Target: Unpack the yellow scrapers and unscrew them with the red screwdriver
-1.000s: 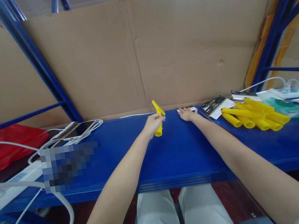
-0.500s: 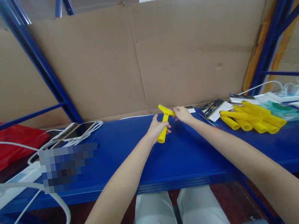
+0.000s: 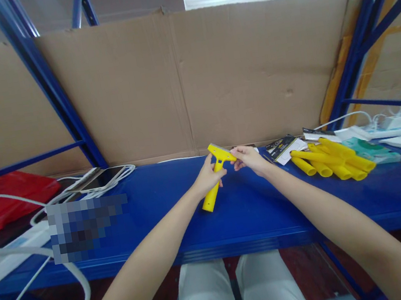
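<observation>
A yellow T-shaped scraper (image 3: 213,194) is held above the blue tabletop, its handle slanting down toward the left. My left hand (image 3: 207,177) is closed round the handle just below the head. The fingers of my right hand (image 3: 247,158) pinch the right end of the scraper's wide head. A thin greyish strip runs along the head's upper edge. Whether my right fingertips also hold something small cannot be made out.
Several yellow tubes (image 3: 333,159) lie heaped on the right, with black-and-white cards (image 3: 286,148) behind them and a green packet (image 3: 373,149) alongside. A dark flat device (image 3: 102,179) with white cables and a red bag (image 3: 6,196) are on the left. A cardboard panel (image 3: 137,89) closes the back.
The scraper has turned in my hands; its handle end has swung down and left, and the head's upper edge now shows. My right hand stays at the head's right end.
</observation>
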The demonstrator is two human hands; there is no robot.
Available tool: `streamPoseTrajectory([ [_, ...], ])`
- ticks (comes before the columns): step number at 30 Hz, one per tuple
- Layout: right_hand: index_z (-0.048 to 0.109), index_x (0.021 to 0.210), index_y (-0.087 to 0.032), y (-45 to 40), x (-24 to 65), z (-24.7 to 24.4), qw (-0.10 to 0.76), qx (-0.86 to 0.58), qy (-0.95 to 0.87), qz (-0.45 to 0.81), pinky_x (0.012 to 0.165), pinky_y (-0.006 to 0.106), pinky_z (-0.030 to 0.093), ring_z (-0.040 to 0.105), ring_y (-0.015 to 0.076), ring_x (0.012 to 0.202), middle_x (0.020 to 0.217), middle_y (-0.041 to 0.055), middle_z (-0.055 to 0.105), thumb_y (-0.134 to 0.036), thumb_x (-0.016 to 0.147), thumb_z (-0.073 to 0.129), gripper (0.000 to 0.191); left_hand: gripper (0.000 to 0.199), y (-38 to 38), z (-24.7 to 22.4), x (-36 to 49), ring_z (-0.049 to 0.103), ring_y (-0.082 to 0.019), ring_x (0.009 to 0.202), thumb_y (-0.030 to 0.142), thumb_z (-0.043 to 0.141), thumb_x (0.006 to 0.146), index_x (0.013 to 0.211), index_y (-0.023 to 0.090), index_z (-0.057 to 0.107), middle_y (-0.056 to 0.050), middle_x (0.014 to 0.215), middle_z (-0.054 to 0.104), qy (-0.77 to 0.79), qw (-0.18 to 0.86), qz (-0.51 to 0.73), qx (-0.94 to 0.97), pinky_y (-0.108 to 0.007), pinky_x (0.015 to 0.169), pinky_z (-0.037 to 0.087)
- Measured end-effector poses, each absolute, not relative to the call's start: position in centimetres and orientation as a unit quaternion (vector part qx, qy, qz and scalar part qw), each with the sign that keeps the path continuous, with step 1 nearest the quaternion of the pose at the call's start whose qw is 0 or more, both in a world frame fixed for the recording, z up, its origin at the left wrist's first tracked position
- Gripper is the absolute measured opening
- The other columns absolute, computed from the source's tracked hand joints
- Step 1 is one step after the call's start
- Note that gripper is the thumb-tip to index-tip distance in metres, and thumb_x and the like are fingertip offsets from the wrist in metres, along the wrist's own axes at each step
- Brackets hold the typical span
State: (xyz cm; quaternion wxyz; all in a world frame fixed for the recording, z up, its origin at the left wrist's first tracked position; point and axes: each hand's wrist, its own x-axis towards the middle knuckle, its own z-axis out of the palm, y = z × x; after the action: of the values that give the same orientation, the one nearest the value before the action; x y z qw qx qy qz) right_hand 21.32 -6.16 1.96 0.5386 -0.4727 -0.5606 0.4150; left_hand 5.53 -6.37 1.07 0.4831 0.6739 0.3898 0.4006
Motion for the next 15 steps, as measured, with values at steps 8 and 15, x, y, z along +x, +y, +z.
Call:
streamPoseTrajectory([
  [8,0.055,0.076,-0.016,-6.4,21.8,2.1,0.557,-0.437,-0.576,0.408,0.043,0.019,0.048,0.054,0.0068,0.040,0.055,-0.0021,0.061,-0.029,0.081,0.059,0.015,0.078,-7.2,1.4,5.5,0.047,-0.004,0.034,0.004,0.056,0.073,0.138,0.021,0.015,0.008,0.066,0.053,0.341,0.483,0.427,0.684,-0.016,0.037,0.037],
  [15,0.063,0.081,-0.016,-6.8,22.4,2.7,0.560,-0.411,-0.616,0.373,0.042,0.020,0.048,0.053,0.0071,0.043,0.060,-0.0013,0.062,-0.044,0.069,0.068,0.031,0.067,-7.2,1.6,5.5,0.047,-0.005,0.032,0.010,0.056,0.076,0.132,0.021,0.020,0.007,0.064,0.055,0.299,0.497,0.429,0.692,-0.016,0.035,0.037],
])
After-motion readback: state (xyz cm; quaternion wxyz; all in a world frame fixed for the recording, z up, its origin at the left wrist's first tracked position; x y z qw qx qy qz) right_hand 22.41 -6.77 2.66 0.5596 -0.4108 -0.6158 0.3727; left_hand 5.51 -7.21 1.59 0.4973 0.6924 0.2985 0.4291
